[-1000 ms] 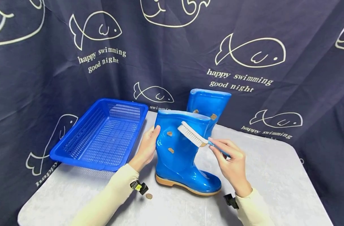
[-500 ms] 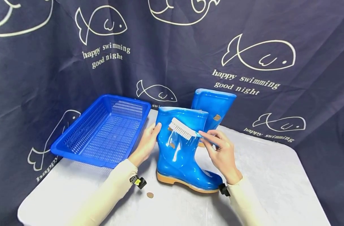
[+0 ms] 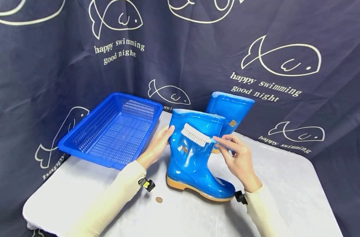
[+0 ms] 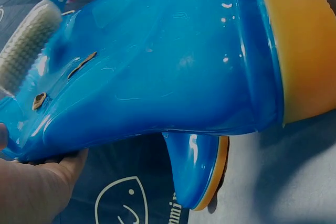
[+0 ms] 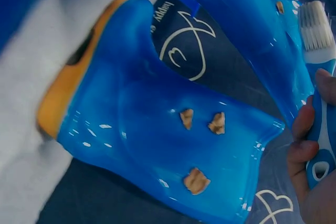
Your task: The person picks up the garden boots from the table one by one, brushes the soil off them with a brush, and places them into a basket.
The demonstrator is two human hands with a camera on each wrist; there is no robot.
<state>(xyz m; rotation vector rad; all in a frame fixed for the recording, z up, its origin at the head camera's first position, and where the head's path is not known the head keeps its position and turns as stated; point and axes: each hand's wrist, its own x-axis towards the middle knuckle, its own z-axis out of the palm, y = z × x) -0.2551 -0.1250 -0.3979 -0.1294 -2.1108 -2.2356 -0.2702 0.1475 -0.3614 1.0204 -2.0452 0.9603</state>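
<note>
Watching remotely, I see the right hand (image 3: 239, 159) pinching the brush (image 3: 196, 135) at mid-frame, across the front boot (image 3: 193, 166), while the left hand (image 3: 157, 144) grips that boot's back edge; second boot (image 3: 231, 108) stands behind, right of centre, blue basket (image 3: 117, 135) at left

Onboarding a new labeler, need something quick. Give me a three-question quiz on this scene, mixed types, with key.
1. Multiple choice: the left grip holds
A) the basket
B) the front boot
C) the table edge

2. Fill in: the right grip holds a ____ by its handle.

3. True or false: the side of the rear boot facing the right wrist camera is spotless.

Key:
1. B
2. brush
3. False; that view shows three brown patches on it.
</note>
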